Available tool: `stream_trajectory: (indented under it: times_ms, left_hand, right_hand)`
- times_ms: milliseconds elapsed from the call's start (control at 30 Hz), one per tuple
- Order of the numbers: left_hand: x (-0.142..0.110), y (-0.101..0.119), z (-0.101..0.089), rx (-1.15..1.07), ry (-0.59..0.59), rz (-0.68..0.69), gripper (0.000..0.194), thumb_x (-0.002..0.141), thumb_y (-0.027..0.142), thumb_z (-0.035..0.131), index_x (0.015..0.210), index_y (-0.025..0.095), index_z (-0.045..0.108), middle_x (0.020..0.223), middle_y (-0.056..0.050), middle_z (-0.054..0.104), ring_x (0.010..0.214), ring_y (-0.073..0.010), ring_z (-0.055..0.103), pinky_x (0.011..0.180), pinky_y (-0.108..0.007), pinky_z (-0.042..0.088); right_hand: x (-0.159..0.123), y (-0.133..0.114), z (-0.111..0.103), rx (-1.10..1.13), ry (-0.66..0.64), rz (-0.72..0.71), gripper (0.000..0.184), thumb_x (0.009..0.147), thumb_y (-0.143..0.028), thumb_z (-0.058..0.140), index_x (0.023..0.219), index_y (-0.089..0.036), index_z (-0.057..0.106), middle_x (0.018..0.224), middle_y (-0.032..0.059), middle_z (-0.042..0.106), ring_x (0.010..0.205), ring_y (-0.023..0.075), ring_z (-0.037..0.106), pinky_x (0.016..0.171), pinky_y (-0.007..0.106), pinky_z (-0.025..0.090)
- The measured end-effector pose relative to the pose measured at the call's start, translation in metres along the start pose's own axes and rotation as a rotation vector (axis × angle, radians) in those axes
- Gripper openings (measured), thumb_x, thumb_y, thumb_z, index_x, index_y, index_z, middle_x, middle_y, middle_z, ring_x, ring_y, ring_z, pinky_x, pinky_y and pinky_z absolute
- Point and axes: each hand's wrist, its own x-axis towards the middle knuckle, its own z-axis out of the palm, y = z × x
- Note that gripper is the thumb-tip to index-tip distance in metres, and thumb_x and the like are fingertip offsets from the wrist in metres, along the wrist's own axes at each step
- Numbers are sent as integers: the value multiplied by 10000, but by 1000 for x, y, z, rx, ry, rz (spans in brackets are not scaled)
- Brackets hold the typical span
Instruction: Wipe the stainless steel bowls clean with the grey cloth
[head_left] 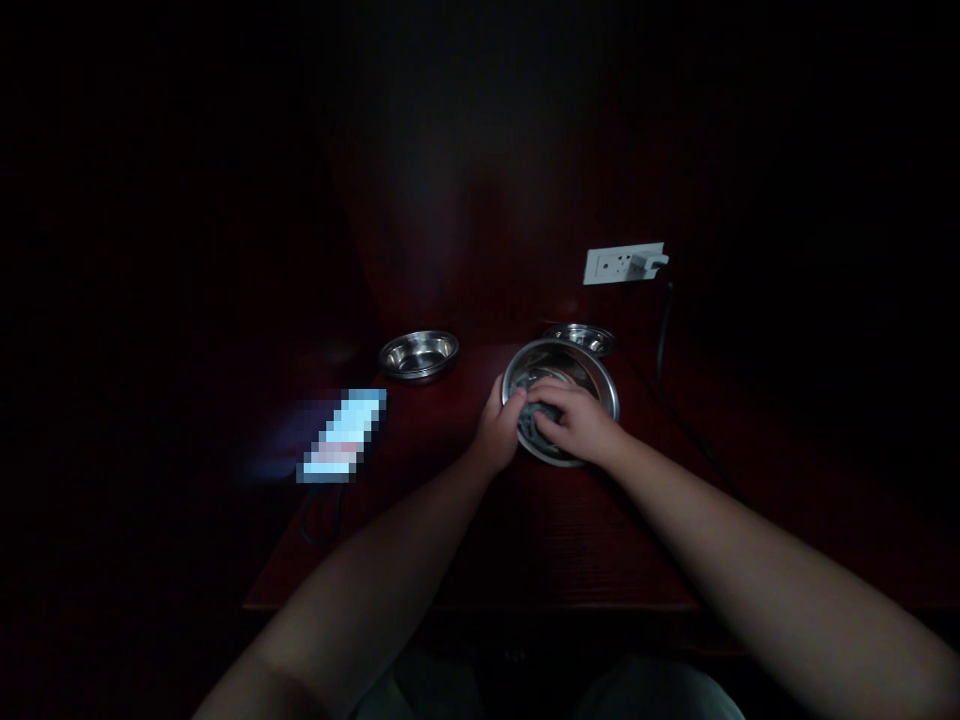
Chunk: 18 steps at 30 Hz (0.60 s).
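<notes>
A shiny metal bowl (598, 385) is tilted toward me above the dark red table. My left hand (500, 428) grips its left rim, thumb over the edge and fingers round the outside. Inside the bowl, my right hand (577, 418) presses a dark grey cloth (534, 425) against the inner wall, its fingers bent over it. Part of the cloth is hidden under those fingers. Behind the held bowl sits another metal dish (589, 336), partly covered by it. Further left stands a shallow metal bowl (418, 355), apart from both hands.
A lit phone (345, 437), its screen blurred out, is at the left with a cable (306, 520) near it. A white wall socket (619, 264) with a plug is at the back right, and a dark cord (664, 335) hangs beside it. The table's front edge (465, 606) runs below my arms.
</notes>
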Motion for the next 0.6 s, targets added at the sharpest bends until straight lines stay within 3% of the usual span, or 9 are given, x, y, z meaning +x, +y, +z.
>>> stream_trajectory:
  times_ms: [167, 333, 600]
  left_hand:
    - [-8, 7, 5, -14, -124, -56, 385, 798, 296, 501, 1164, 179, 493, 1181, -65, 558, 1123, -223, 488, 987, -357, 348]
    - [-7, 9, 5, -13, -87, -10, 386, 792, 240, 477, 1174, 183, 481, 1150, -57, 571, 1086, -215, 507, 969, -355, 361]
    - [0, 7, -3, 128, 116, 94, 404, 769, 193, 460, 1172, 200, 478, 1108, -39, 581, 1033, -192, 527, 943, -338, 379]
  right_hand:
    - [3, 5, -12, -284, 156, 34, 217, 708, -97, 509, 872, -188, 618, 944, 69, 596, 886, 204, 540, 782, 326, 436]
    - [6, 10, -22, -599, 167, 184, 216, 757, -118, 486, 871, -184, 658, 953, 70, 611, 913, 227, 504, 795, 336, 410]
    - [5, 6, -12, -767, -71, 378, 219, 777, -156, 477, 868, -161, 675, 917, 90, 628, 889, 228, 504, 790, 324, 384]
